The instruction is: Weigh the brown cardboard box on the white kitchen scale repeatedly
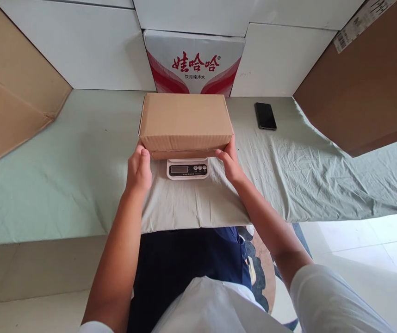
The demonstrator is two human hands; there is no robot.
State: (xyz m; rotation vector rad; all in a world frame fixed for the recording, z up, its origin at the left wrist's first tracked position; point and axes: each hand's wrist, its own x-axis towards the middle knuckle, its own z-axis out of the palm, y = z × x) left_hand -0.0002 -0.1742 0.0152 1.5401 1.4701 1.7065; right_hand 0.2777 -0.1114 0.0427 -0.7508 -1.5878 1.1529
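Note:
A brown cardboard box is held level between my two hands, over a small white kitchen scale. My left hand grips its near left corner, thumb on the outside and fingers mostly hidden behind the side. At the near right corner my right hand has its thumb against the front face, with the other fingers around the side and underneath. The scale's display and buttons stick out below the box's front edge, while its weighing plate is hidden. Whether the box rests on the plate I cannot tell.
A black phone lies on the green cloth to the right. Behind the box stands a white and red carton against white panels. Large cardboard boxes flank the table, one left and one right.

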